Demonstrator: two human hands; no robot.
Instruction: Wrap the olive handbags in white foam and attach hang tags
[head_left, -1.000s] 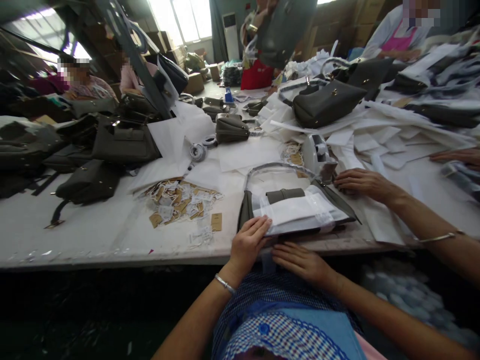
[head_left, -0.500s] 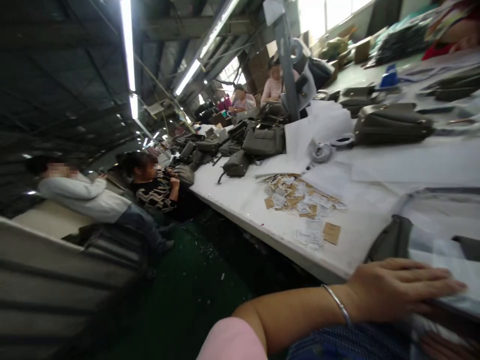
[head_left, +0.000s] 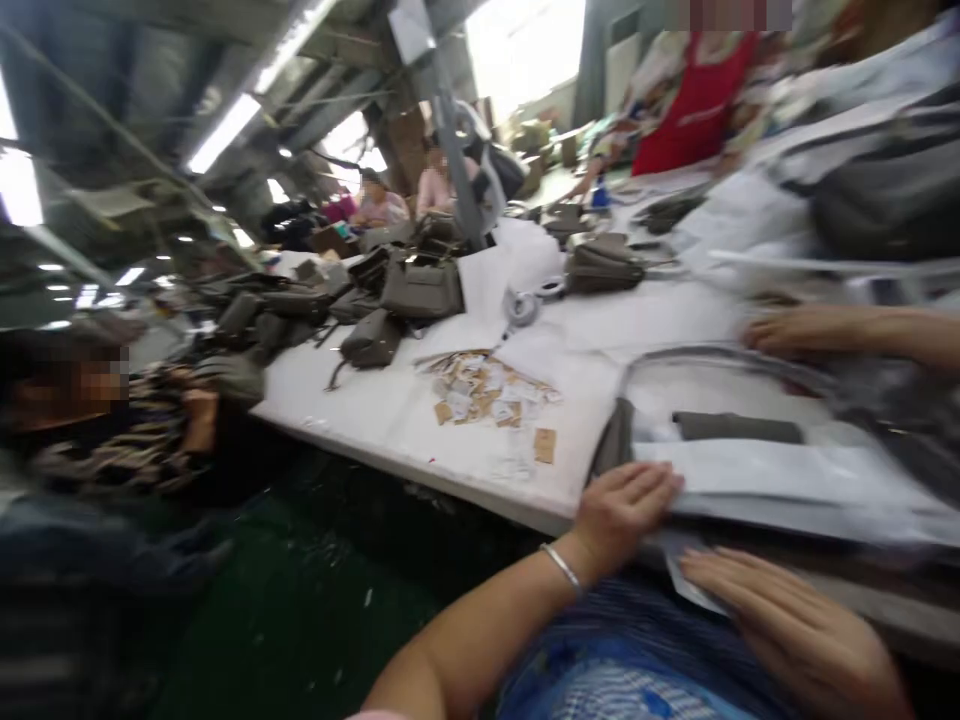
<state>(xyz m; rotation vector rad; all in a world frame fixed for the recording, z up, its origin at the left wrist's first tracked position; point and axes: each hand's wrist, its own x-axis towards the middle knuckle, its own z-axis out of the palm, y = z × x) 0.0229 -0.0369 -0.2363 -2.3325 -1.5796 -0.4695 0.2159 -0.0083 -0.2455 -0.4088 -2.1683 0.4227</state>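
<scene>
A dark grey handbag (head_left: pixel 611 440) lies at the table's front edge, its strap looped up behind it. White paper (head_left: pixel 735 468) covers part of it, with a rolled dark piece (head_left: pixel 739 428) above. My left hand (head_left: pixel 626 508), with a silver bangle on the wrist, is closed over the bag's near left corner; the thumb is hidden. Low in front of the bag, my right hand (head_left: pixel 795 625) has its fingers stretched out flat. Its fingertips touch a pale sheet or flap (head_left: pixel 694 575) hanging at the bag's front edge. Blur hides finer detail.
Another person's hand (head_left: pixel 810 330) reaches in from the right behind the bag. Paper tags (head_left: pixel 487 390) lie piled on the white table (head_left: pixel 375 420), near rolls of tape (head_left: pixel 520 305). Several dark bags (head_left: pixel 424 285) stand farther back. A person (head_left: pixel 120 410) sits at left.
The view has swung right. My left hand has gone from lying flat across the bag to its left corner. My right hand now shows clearly, and another person's hand appears at right.
</scene>
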